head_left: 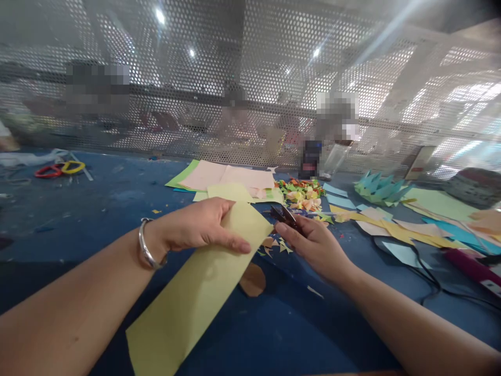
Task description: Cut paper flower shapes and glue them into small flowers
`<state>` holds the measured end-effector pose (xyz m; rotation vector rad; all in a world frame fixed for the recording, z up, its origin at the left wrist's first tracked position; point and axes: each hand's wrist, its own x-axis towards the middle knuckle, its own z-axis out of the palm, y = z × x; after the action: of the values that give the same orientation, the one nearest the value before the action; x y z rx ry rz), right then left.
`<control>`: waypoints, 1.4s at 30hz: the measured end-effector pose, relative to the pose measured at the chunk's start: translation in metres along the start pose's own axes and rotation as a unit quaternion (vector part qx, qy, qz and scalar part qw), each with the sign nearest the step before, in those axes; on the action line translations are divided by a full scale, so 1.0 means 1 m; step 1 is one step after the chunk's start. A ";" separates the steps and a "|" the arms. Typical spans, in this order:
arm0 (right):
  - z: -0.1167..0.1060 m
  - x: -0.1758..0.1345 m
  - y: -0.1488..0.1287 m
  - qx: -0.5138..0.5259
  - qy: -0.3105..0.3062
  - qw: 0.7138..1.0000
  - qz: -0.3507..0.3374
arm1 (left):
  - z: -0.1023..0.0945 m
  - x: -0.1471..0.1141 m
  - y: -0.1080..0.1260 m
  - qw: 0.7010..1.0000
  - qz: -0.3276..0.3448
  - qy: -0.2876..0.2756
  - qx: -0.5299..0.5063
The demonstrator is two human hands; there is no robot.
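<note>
My left hand (203, 225), with a silver bangle at the wrist, pinches a long strip of pale yellow paper (203, 284), thumb on top and most fingers hidden beneath. The strip slants from the lower left up to a corner near my right hand (319, 245). That hand is closed around a small dark tool with two flat jaws (284, 215); its exact kind is unclear. The jaws point left, close to the paper's corner. Below them lie small cut paper scraps (279, 244), and a round brown piece (252, 280) shows beside the strip's edge.
Pink sheets (230, 176) are stacked behind my hands, near a heap of coloured paper shapes (303, 193). A teal folded paper piece (379, 189), paper strips (407, 230) and a purple corded tool (472, 269) lie right. Scissors (72, 167) lie far left. A perforated screen (235, 104) closes the back.
</note>
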<state>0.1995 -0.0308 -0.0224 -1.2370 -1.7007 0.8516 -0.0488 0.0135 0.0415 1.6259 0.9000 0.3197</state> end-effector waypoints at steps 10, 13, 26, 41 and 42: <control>0.001 -0.006 -0.013 -0.002 -0.020 0.999 -0.028 | 0.028 0.013 -0.014 0.996 0.008 -0.016 -0.087; 0.000 -0.006 -0.009 0.026 -0.014 0.999 -0.013 | 0.027 0.018 -0.019 0.994 0.012 -0.005 -0.104; -0.012 -0.002 -0.003 0.050 -0.001 0.999 0.009 | 0.022 0.020 -0.018 0.998 0.013 0.043 -0.053; -0.022 -0.005 -0.007 -0.067 -0.024 0.997 -0.024 | 0.019 0.020 -0.015 0.992 0.059 0.025 -0.111; -0.022 -0.005 -0.008 -0.074 -0.026 0.997 -0.025 | 0.019 0.020 -0.015 0.992 0.060 0.023 -0.108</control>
<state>0.2173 -0.0371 -0.0076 -1.2739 -1.8575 0.7449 -0.0287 0.0139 0.0167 1.4789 0.7751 0.5226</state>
